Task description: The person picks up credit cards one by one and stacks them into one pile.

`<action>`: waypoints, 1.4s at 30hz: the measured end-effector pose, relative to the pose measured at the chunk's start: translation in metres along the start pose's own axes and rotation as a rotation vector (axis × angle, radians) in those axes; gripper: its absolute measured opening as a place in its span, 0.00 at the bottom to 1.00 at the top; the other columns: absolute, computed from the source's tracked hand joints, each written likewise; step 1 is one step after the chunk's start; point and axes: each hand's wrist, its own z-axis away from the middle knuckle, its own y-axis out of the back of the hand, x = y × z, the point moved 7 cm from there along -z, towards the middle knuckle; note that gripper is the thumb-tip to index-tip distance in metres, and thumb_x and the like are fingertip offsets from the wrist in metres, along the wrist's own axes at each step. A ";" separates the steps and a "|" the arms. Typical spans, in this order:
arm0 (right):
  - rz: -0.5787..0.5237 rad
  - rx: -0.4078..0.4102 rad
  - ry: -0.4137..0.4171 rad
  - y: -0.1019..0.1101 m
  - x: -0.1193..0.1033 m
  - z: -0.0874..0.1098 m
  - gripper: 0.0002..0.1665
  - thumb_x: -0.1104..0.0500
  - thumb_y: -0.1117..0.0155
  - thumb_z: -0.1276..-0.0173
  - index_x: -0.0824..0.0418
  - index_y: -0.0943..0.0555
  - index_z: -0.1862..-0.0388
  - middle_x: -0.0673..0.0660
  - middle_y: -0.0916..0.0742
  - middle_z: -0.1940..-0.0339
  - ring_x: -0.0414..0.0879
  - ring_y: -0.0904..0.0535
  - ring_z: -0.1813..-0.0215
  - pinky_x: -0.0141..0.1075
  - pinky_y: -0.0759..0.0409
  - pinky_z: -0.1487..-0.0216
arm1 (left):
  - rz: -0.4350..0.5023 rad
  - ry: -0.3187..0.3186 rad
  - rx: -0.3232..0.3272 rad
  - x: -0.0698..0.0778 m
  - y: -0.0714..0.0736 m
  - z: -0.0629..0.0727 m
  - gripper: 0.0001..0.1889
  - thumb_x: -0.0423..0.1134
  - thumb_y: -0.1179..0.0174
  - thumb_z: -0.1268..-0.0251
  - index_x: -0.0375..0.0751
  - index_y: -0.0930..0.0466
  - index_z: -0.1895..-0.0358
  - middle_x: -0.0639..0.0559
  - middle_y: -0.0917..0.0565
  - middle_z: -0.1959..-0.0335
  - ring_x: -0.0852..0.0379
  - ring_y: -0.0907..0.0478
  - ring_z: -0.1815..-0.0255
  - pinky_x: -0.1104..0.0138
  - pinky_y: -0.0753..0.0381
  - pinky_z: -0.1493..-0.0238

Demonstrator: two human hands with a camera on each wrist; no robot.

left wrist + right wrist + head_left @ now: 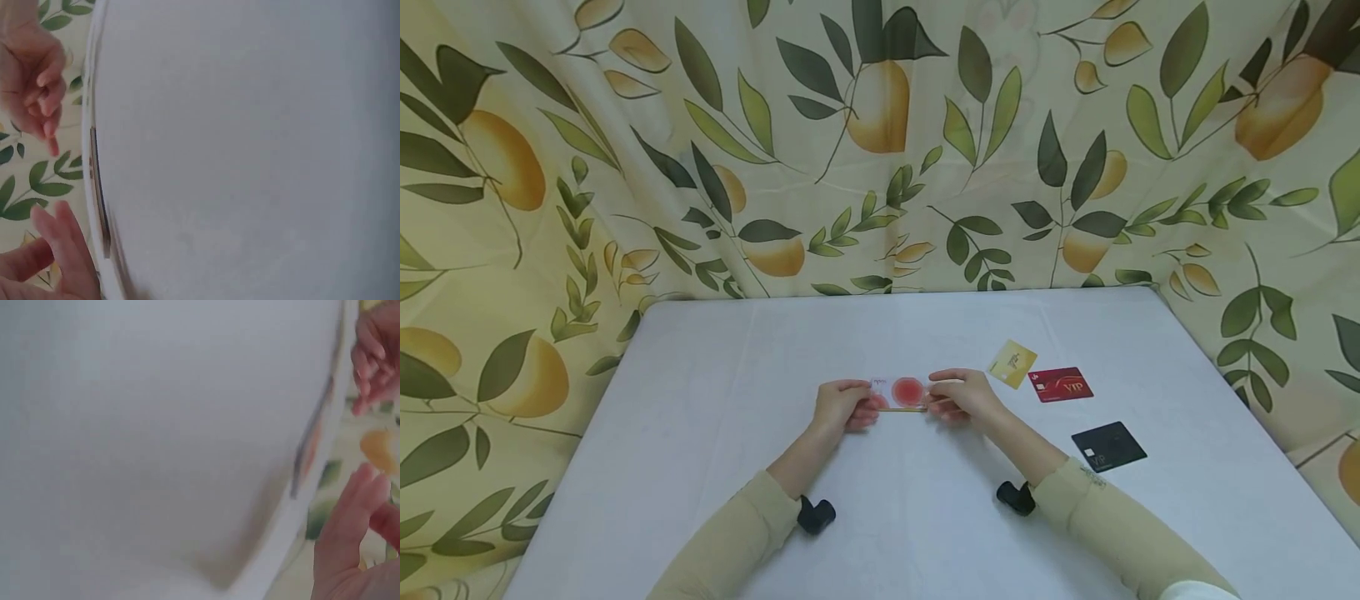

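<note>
A white card with red circles (908,392) and a gold lower edge lies on the table between both hands. My left hand (844,403) is at its left end, fingertips right at the edge in the head view. At the opposite end is my right hand (961,393), its fingers loosely bent. Seen edge-on in the left wrist view, the card (100,200) lies against the tabletop, with the left-hand fingers (62,240) above its near end. The right wrist view shows the right-hand fingers (359,503) likewise above the tabletop, beside the card (309,447).
Right of the hands lie a gold card (1013,363), a red VIP card (1061,384) and a black VIP card (1109,447). The white-covered table (715,358) ends at a curtain (820,208) printed with fruit and leaves. Each wrist carries a black camera.
</note>
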 end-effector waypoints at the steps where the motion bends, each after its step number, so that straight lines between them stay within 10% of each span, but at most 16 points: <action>1: 0.005 -0.012 -0.006 0.004 -0.002 0.000 0.21 0.59 0.43 0.35 0.65 0.27 0.44 0.55 0.14 0.69 0.41 0.19 0.77 0.27 0.22 0.78 | 0.015 0.006 -0.015 0.001 -0.002 0.000 0.14 0.31 0.43 0.40 0.28 0.24 0.52 0.41 0.16 0.77 0.59 0.20 0.85 0.65 0.18 0.80; 17: 0.040 -0.108 0.062 0.097 -0.019 0.001 0.35 0.49 0.48 0.31 0.65 0.42 0.32 0.67 0.25 0.41 0.49 0.19 0.52 0.41 0.22 0.49 | 0.136 0.038 -0.085 0.014 -0.067 0.007 0.17 0.36 0.43 0.42 0.30 0.24 0.51 0.41 0.16 0.68 0.53 0.17 0.73 0.64 0.17 0.67; 42: 0.001 -0.012 0.030 0.177 -0.002 -0.019 0.45 0.43 0.52 0.31 0.61 0.58 0.27 0.69 0.41 0.30 0.50 0.28 0.39 0.37 0.28 0.42 | 0.449 0.101 -0.080 -0.013 -0.163 -0.006 0.23 0.44 0.49 0.37 0.35 0.31 0.43 0.37 0.20 0.53 0.43 0.22 0.51 0.51 0.21 0.54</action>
